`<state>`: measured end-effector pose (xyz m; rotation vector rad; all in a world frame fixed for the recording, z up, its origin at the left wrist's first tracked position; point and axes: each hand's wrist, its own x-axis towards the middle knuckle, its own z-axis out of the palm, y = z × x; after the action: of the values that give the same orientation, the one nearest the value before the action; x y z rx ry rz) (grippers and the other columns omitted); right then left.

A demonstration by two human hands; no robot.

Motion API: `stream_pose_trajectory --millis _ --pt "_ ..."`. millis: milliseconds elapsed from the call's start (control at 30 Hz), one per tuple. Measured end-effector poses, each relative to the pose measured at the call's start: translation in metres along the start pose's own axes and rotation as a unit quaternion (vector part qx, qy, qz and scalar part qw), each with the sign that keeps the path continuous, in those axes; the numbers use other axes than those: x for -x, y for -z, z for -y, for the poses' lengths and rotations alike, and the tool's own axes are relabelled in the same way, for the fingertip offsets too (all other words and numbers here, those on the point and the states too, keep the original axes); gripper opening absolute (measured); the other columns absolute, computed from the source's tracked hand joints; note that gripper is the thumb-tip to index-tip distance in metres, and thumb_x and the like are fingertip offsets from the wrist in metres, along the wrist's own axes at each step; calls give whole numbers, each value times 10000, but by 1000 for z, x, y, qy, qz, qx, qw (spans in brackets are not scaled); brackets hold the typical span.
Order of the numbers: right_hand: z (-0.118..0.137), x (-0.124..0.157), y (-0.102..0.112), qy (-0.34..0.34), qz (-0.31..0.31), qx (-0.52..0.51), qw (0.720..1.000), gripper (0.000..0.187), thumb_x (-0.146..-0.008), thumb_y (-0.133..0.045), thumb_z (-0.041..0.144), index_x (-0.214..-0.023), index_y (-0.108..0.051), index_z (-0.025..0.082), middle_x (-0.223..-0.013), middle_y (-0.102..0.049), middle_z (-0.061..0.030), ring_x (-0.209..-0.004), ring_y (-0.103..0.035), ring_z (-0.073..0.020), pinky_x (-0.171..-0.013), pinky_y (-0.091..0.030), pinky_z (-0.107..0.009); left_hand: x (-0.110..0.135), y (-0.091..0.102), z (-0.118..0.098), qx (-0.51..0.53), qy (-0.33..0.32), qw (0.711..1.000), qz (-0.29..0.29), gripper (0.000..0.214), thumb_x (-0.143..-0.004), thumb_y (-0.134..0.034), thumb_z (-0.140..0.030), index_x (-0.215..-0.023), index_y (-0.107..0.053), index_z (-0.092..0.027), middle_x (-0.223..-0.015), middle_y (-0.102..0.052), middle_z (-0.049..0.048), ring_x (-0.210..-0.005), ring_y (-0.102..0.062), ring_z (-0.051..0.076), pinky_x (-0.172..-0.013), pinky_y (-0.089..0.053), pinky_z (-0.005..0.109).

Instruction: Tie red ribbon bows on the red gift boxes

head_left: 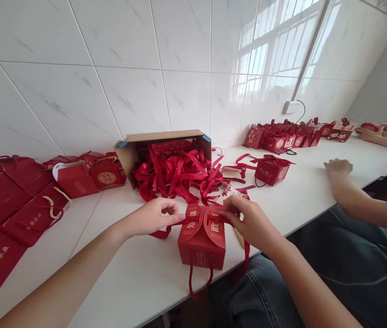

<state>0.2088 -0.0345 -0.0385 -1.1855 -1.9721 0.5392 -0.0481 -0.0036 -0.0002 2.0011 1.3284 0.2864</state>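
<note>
A small red gift box (202,246) with gold lettering stands in front of me, its two rounded top flaps folded together. A red ribbon (246,255) runs through slots in the flaps. My left hand (155,216) pinches the ribbon at the left of the lid, and a loop of it hangs beside the box. At the right of the lid, my right hand (244,218) pinches the other end, whose tail drops over the table edge. A twisted red cord handle hangs down the front of the box.
Behind the box, a cardboard carton (128,157) lies on its side, spilling red ribbons (169,175). Many red boxes (2,182) are stacked at left; more (275,139) line the wall at right. One tied box (272,171) stands nearer. A co-worker's arm (353,193) rests at right.
</note>
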Motion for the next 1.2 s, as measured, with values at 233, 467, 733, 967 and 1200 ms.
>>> stream_pose_trajectory --millis 233,467,733,967,1200 --pt "26 18 25 -42 16 43 998 220 -931 -423 339 -807 -551 211 -770 -611 -18 -678 -526 -149 -618 -391 -262 24 2 -9 -184 17 973 -141 333 -830 -492 -541 -741 -518 -221 -791 -574 1 -667 -521 171 -583 -368 258" --pt "26 35 29 -124 285 81 947 128 -804 -578 300 -822 -662 205 -734 -675 -40 -629 -590 -171 -541 -365 -255 47 -12 -35 -187 10 978 89 265 -887 -348 -347 -795 -579 -256 -680 -619 -3 -627 -575 191 -581 -390 269" --pt "-2 28 37 -197 223 -110 948 413 -788 -606 525 -1036 -508 209 -693 -615 16 -509 -549 -117 -462 -413 -225 20 -3 -7 -61 80 992 81 685 -810 -390 -271 -1455 -177 -181 -870 -673 52 -665 -633 183 -614 -486 267" --pt "7 10 34 -156 -105 -175 966 421 -862 -451 594 -735 -482 194 -601 -542 8 -560 -539 -131 -518 -427 -253 20 5 -35 158 -41 974 -156 518 -897 -440 -460 -1369 -409 -247 -1243 -566 78 -1127 -523 224 -927 -430 348" --pt "40 -15 56 -98 -196 -263 939 365 -793 -619 502 -954 -662 177 -765 -645 -40 -677 -586 -151 -580 -474 -261 21 25 -75 262 -110 947 -146 306 -856 -570 -432 -928 -718 -173 -906 -701 73 -816 -633 195 -709 -499 284"
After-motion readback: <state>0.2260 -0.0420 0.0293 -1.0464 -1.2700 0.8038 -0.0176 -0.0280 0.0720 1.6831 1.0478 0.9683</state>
